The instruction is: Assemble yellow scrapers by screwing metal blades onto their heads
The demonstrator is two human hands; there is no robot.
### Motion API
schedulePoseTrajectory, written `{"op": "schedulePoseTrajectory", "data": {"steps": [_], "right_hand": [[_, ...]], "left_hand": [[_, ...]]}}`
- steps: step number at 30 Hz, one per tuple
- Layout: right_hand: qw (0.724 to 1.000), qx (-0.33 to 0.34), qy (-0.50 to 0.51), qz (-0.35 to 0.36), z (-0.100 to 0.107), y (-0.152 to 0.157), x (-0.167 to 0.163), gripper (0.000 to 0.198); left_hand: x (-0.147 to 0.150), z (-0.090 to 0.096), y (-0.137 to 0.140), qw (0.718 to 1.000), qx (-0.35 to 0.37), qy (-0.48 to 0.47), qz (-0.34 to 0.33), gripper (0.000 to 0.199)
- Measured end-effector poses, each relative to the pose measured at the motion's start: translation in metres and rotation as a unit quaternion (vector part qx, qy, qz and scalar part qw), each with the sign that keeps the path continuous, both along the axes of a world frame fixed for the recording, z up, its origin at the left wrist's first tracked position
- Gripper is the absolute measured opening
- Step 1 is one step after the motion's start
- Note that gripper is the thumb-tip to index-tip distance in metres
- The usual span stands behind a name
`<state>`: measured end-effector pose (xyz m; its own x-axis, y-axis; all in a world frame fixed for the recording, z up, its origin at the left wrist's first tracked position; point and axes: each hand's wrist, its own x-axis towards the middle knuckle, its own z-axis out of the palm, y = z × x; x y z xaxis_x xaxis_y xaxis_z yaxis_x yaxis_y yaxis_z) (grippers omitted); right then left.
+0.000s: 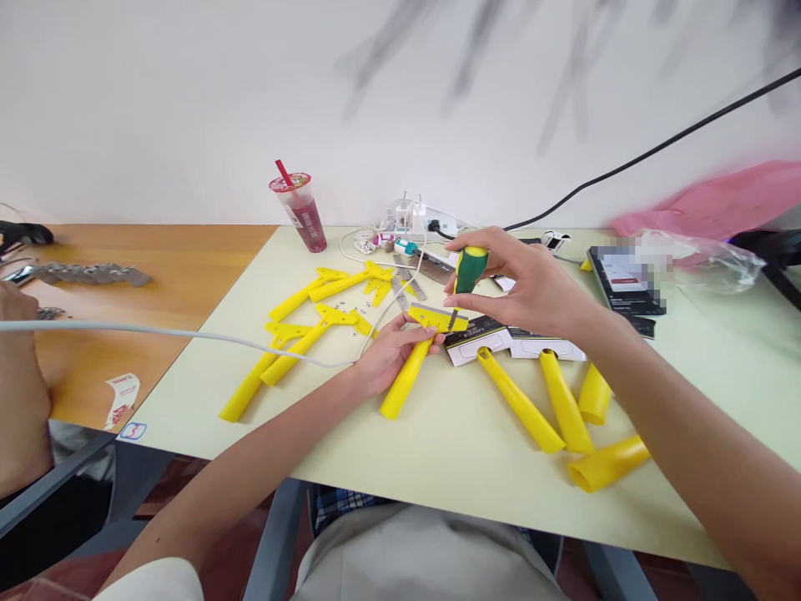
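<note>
My left hand (389, 355) is closed around the head of a yellow scraper (406, 380), its handle slanting down toward me. A grey blade strip runs along the scraper's top edge. From above, my right hand (522, 280) grips a short screwdriver (471, 269) with a green and yellow handle. The shaft points down at the right end of the scraper head; whether its tip sits in a screw I cannot tell. Left of my hands lie several yellow scraper handles (300, 346) with small screws (359, 311) near them. Loose grey blades (410, 280) rest just behind the scraper.
More scrapers with cardboard-covered heads (522, 401) lie at right. A cup with a straw (304, 213) stands at the back left, near a power strip (413, 219). A white cable (188, 334) crosses the left side. Another person's arm (22, 392) is at the far left.
</note>
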<state>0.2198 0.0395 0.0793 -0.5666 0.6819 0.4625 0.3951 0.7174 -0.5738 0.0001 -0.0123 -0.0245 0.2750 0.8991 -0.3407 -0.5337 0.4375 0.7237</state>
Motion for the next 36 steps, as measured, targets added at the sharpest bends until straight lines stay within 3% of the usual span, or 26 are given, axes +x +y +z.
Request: {"op": "schedulePoseTrajectory", "data": {"steps": [12,28,36], "right_hand": [[0.994,-0.076,0.069,-0.026,-0.001,0.012,0.008,0.061],[0.993,-0.069,0.090,-0.028,-0.004,0.012,0.005,0.061],[0.993,-0.051,0.108,0.019,-0.005,0.012,0.006,0.056]], "left_hand": [[0.001,0.008,-0.002,1.000,-0.006,0.006,-0.002,0.033],[-0.001,0.000,0.000,1.000,0.014,0.001,-0.013,0.034],[-0.002,0.002,-0.001,1.000,0.005,0.015,-0.009,0.037]]}}
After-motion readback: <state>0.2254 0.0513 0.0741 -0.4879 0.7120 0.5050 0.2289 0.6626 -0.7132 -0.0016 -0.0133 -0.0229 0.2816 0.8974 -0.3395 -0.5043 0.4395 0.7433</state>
